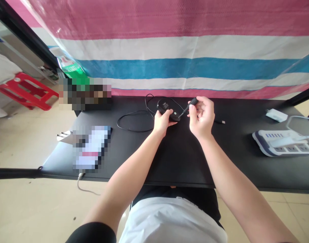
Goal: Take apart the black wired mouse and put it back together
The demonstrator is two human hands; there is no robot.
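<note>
A black computer mouse (164, 104) with a label on its underside is gripped in my left hand (161, 123), thumb across the upturned base. My right hand (203, 118) pinches the dark handle of a screwdriver (193, 101). The screwdriver slants down to the left, its tip at the near right end of the mouse's base; whether it sits in a screw is too small to tell. A thin black cable (122, 128) loops over the table to the left of and behind the mouse. A USB plug (222, 122) lies just right of my right hand.
On the black table (184, 162), a phone (93, 148) and a plug adapter (65, 136) lie left. A white power strip (283, 143) and white charger (277, 115) are at the right. Striped sheeting (194, 67) hangs behind. A red stool (28, 89) stands left.
</note>
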